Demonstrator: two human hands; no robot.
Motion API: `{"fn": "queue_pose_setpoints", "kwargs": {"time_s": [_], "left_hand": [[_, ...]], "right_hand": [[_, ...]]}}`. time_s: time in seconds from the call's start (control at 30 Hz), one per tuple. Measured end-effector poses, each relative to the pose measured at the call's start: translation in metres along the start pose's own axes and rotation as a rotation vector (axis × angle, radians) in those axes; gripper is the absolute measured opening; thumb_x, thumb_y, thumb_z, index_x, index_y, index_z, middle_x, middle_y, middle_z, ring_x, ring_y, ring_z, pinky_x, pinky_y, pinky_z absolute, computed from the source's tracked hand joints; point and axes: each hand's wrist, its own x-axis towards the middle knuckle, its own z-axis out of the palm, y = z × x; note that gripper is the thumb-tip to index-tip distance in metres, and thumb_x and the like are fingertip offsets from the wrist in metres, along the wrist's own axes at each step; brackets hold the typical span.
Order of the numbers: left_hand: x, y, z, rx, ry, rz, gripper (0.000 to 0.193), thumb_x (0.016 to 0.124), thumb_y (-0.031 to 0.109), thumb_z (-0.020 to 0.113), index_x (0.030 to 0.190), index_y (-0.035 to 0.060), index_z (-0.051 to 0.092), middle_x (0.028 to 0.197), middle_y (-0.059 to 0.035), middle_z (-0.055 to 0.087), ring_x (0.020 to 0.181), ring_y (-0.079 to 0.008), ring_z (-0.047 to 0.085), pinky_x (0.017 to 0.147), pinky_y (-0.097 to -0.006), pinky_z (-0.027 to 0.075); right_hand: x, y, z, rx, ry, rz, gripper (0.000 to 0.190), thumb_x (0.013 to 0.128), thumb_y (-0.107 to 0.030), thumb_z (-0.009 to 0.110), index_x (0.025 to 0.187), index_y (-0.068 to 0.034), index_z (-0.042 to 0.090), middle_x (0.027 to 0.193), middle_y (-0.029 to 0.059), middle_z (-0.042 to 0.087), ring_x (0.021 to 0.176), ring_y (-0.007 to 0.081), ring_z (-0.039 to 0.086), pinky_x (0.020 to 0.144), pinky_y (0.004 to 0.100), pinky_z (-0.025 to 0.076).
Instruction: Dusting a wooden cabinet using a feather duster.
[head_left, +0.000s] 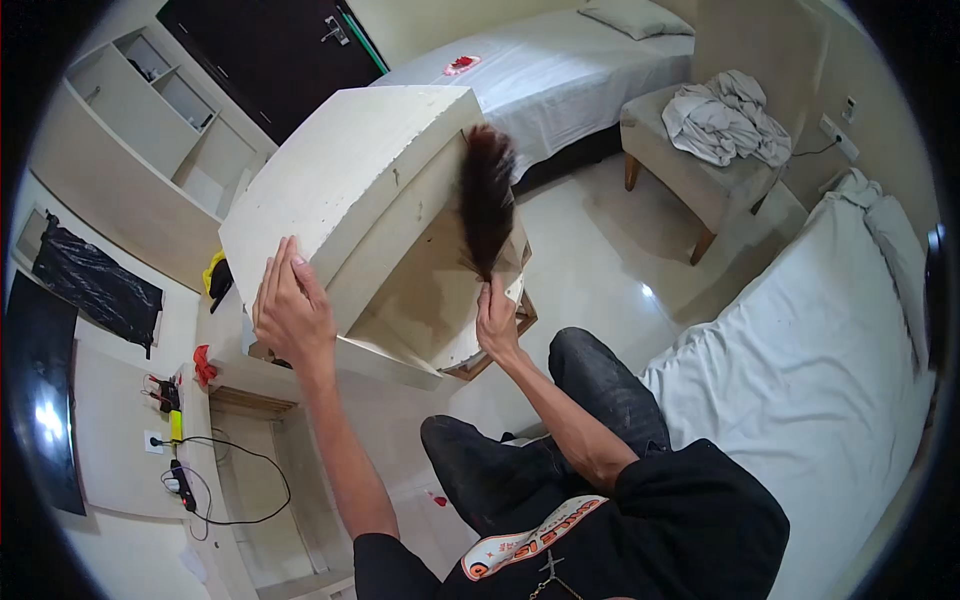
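Note:
A white wooden cabinet (345, 165) with an open, hollow front stands before me, its pale top scuffed and speckled. My left hand (296, 311) lies on the near left edge of that top, fingers together and stretched out. In my right hand (496, 315) is the lower end of a dark feather duster (487, 195), which points upward in front of the cabinet's open side. The duster's feathers are blurred. Beneath the cabinet's right end, part of a wooden base (528, 313) shows.
Behind the cabinet stands a bed (555, 67). An upholstered bench (675, 142) holds a crumpled cloth (724, 120). At right is another bed with a white sheet (780, 352). A black cable (289, 495) loops from a power strip (182, 486) at left.

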Motion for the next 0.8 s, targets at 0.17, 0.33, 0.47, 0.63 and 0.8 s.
{"fn": "queue_pose_setpoints", "kwargs": {"time_s": [0.17,0.33,0.47,0.63,0.8], "left_hand": [[0.000,0.012,0.002,-0.009,-0.014,-0.005,0.038,0.099,0.027,0.038,0.118,0.0123,0.066,0.122,-0.0023,0.064,0.115,-0.0252,0.059,0.099,-0.0363,0.044],[0.000,0.001,0.001,-0.026,0.035,0.027,0.034,0.097,0.023,0.042,0.116,0.0096,0.066,0.119,-0.0044,0.066,0.112,-0.0255,0.061,0.098,-0.0354,0.045],[-0.006,-0.005,-0.006,-0.555,0.188,0.189,0.028,0.091,0.008,0.049,0.114,0.0015,0.064,0.114,-0.0127,0.067,0.105,-0.0262,0.063,0.096,-0.0349,0.045],[-0.029,-0.049,-0.010,-0.789,0.472,-0.057,0.029,0.093,0.008,0.046,0.117,-0.0045,0.056,0.121,-0.0168,0.060,0.116,-0.0247,0.054,0.103,-0.0369,0.038],[-0.040,-0.052,0.023,-0.901,0.351,-0.129,0.023,0.098,0.013,0.040,0.105,-0.0024,0.056,0.118,-0.0160,0.060,0.123,-0.0302,0.047,0.108,-0.0415,0.031]], "right_hand": [[-0.019,0.076,0.014,-0.117,0.173,0.112,0.024,0.101,-0.020,0.034,0.108,-0.001,0.048,0.061,0.0170,0.049,0.053,0.0302,0.055,0.054,0.0429,0.042],[-0.031,0.089,0.008,-0.173,0.019,0.192,0.027,0.101,-0.023,0.035,0.109,0.000,0.047,0.072,0.0182,0.058,0.066,0.0333,0.060,0.062,0.0454,0.045],[-0.029,0.115,-0.022,-0.189,0.133,0.153,0.019,0.099,-0.014,0.038,0.106,0.000,0.048,0.084,0.0228,0.062,0.078,0.0375,0.062,0.068,0.0446,0.047],[-0.003,0.038,-0.056,0.029,-0.089,-0.141,0.014,0.099,-0.005,0.038,0.108,0.000,0.047,0.070,0.0099,0.053,0.062,0.0219,0.052,0.061,0.0328,0.044],[0.053,0.006,-0.060,0.023,-0.258,-0.306,0.015,0.100,-0.005,0.036,0.110,-0.001,0.046,0.065,0.0073,0.051,0.059,0.0177,0.051,0.059,0.0306,0.044]]}}
